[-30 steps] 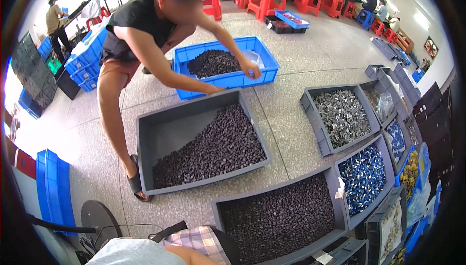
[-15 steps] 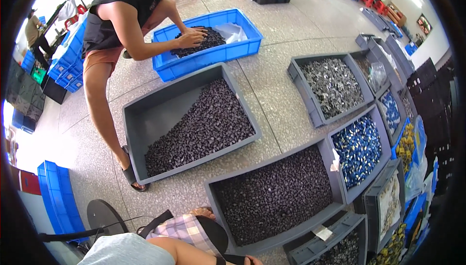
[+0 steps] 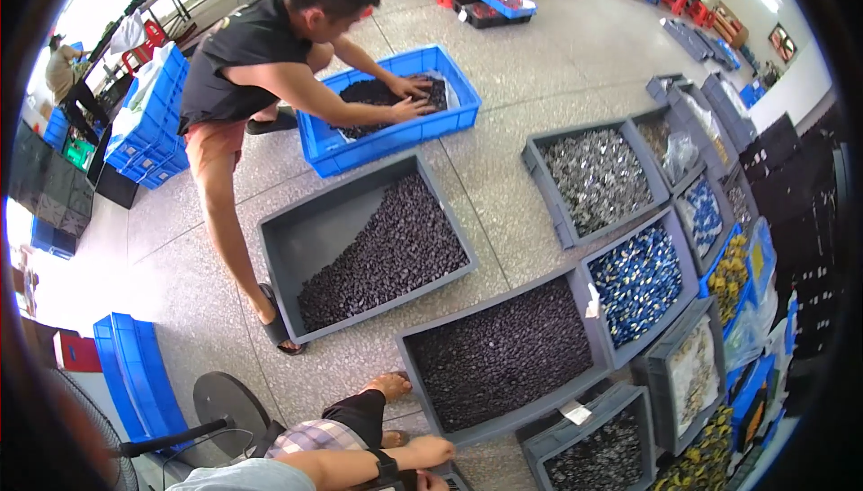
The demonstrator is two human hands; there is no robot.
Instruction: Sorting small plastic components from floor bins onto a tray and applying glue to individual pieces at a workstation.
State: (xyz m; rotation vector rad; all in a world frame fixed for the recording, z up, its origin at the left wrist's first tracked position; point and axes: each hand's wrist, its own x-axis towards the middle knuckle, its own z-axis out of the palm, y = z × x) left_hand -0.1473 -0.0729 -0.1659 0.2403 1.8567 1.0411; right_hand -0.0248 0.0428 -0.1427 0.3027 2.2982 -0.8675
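At the lower edge, my left hand [image 3: 431, 451] has its fingers curled, with a black band on the wrist. It is beside the near corner of a grey tray [image 3: 474, 437] filled with small dark pieces [image 3: 508, 356]. Whatever the fingers close on is hidden. Just below it, my right hand [image 3: 433, 481] is largely cut off by the picture's edge, and its fingers cannot be read. A dark grey thing [image 3: 454, 476] shows beside both hands, mostly out of view. Across the floor, a person in a black sleeveless top [image 3: 247, 60] leans over a blue crate [image 3: 395, 143], both hands on dark pieces inside.
Between us lies another grey tray [image 3: 310, 239], partly filled with dark pieces. To the right are trays of silvery pieces [image 3: 593, 176], blue-and-white pieces [image 3: 640, 284] and yellow pieces [image 3: 728, 275]. A round black base [image 3: 229, 412] and blue crates [image 3: 135, 370] stand left.
My left forearm and hand have come further into view, and my foot shows more. The other person's hands have moved apart over the pieces. The whole view has shifted.
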